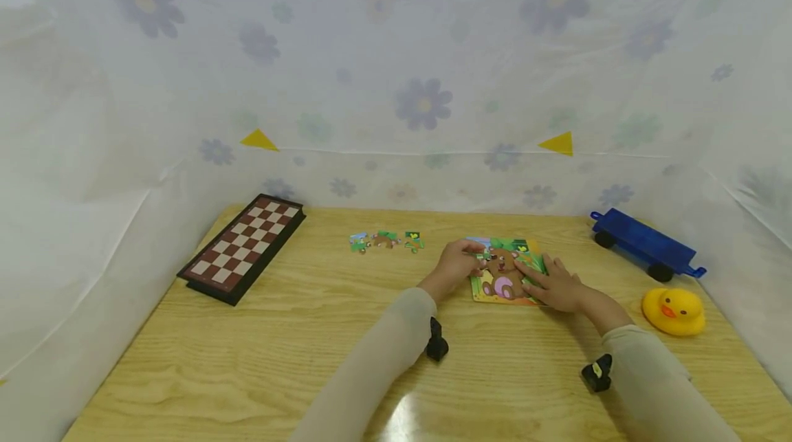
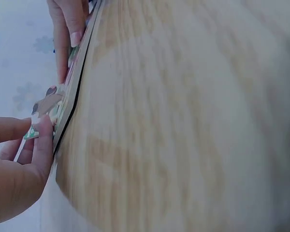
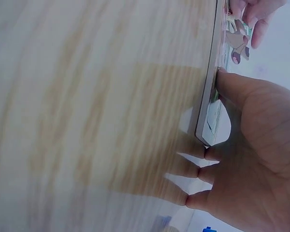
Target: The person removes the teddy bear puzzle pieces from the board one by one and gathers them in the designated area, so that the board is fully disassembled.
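Observation:
A bear jigsaw puzzle board (image 1: 506,291) lies flat on the wooden table, right of centre in the head view. At its left side my left hand (image 1: 454,264) pinches a jigsaw piece (image 2: 47,103) between thumb and fingers. That piece, with part of the brown bear on it, is tilted up from the board in the left wrist view. My right hand (image 1: 559,286) rests at the board's right edge, fingers spread. In the right wrist view its thumb (image 3: 232,83) lies on the board's edge while the other fingertips touch the table beside it.
Loose jigsaw pieces (image 1: 385,240) lie in a row behind and left of the board. A folded checkerboard case (image 1: 247,242) is at the far left. On the right are a blue toy wagon (image 1: 643,242) and a yellow rubber duck (image 1: 674,311). A flowered sheet (image 1: 346,71) hangs behind the table.

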### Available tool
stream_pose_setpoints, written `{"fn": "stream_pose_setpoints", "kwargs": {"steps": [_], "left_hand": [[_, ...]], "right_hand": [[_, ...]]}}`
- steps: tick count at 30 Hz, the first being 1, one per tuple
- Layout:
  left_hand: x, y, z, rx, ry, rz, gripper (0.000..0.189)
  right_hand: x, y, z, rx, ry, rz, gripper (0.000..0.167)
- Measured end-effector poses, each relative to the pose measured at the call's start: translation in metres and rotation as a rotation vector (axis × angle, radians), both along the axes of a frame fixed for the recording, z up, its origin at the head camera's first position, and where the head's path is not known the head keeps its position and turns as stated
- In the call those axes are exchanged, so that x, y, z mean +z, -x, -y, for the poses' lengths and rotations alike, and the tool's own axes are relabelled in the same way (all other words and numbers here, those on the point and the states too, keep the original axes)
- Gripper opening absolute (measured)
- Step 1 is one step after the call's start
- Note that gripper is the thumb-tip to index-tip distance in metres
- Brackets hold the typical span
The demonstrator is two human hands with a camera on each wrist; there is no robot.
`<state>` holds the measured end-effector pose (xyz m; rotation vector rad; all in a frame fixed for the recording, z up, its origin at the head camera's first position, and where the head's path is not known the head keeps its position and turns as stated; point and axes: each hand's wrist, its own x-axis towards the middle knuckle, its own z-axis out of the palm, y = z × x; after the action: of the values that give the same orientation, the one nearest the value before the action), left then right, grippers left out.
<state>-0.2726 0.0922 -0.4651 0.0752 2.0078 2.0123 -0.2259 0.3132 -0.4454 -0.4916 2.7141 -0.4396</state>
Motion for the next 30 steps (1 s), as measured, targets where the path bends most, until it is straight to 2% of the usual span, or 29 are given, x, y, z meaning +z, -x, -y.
{"fn": "stream_pose_setpoints", "kwargs": {"steps": [8, 15, 23, 30], "left_hand": [[0.001, -0.005, -0.005, 0.063, 0.051, 0.007, 0.024], [-0.005, -0.003, -0.004, 0.096, 0.021, 0.03, 0.024], [-0.002, -0.005, 0.0, 0.076, -0.037, 0.072, 0.021], [-0.003, -0.003, 0.008, 0.0, -0.09, 0.076, 0.018]], "right_hand": [[0.0, -0.001, -0.001, -0.003, 0.014, -0.005, 0.062], [0.0, -0.003, -0.001, 0.003, 0.01, -0.019, 0.061], [0.002, -0.004, 0.001, 0.005, 0.005, -0.011, 0.062], [0.002, -0.003, 0.0, 0.0, 0.018, 0.0, 0.062]]}}
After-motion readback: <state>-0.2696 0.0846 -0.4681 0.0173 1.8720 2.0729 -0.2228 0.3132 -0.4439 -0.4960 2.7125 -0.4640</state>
